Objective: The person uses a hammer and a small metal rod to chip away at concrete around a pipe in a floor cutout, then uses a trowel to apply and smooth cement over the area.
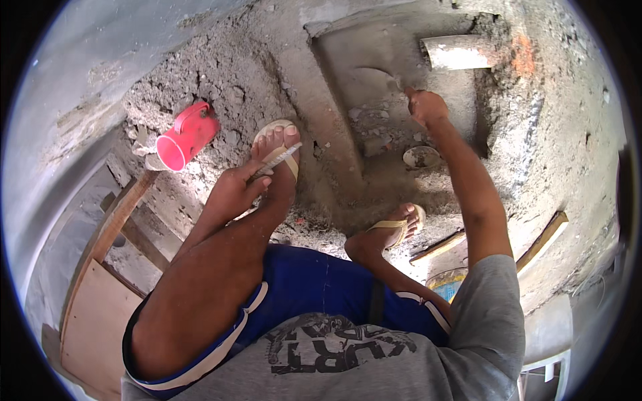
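My right hand (426, 108) is closed round the handle of a trowel at the upper right. The trowel's grey, mortar-smeared blade (376, 79) lies against the wet grey surface inside a rectangular recessed pit (353, 144); its outline blends into the mortar. My left hand (239, 189) is over my left foot, its fingers closed on a narrow, pale, flat strip (277, 159) pointing up and right. What the strip is made of, I cannot make out. At the pit's near end sits a small round pipe opening (421, 157) with grey material in it.
A white pipe stub (461, 53) juts into the pit from the right. A pink-red mug (188, 136) lies tipped on rubble at left. Wooden pieces (543, 240) lie at right, near a round container (447, 281). A wooden frame (110, 230) stands at lower left.
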The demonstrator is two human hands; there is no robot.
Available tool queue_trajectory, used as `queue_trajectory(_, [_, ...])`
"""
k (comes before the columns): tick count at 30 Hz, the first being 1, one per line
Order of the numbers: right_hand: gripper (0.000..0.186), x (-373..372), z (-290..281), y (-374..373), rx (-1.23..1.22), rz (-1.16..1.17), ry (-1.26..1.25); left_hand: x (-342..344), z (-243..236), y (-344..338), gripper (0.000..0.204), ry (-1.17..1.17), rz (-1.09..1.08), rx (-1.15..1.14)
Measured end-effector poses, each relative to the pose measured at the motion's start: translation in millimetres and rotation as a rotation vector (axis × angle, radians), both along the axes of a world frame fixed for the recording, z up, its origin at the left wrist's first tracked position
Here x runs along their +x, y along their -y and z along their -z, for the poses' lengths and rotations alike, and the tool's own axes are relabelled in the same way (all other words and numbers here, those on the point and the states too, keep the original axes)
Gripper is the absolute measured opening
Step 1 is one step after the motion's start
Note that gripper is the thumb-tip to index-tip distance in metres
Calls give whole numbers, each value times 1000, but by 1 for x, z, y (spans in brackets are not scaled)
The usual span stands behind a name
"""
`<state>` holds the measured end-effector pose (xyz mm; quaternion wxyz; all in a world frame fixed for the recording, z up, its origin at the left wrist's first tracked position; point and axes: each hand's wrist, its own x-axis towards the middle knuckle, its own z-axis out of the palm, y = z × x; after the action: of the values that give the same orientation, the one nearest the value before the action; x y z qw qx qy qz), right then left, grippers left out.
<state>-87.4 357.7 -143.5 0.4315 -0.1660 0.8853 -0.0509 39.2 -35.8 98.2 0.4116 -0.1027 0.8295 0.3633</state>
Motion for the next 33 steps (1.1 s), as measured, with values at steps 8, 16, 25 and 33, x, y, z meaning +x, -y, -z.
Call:
queue_trajectory(8, [30, 46, 33, -11, 142, -453, 210, 23, -18, 5, 20, 114, -184, -117])
queue_trajectory(16, [29, 68, 48, -37, 63, -370, 271, 18, -24, -2, 22, 135, -183, -103])
queue_trajectory(25, [54, 51, -3, -49, 9, -429, 295, 27, -14, 5, 25, 43, -137, -65])
queue_trajectory(33, [40, 25, -95, -53, -50, -225, 123, 24, -12, 9, 28, -55, 20, -44])
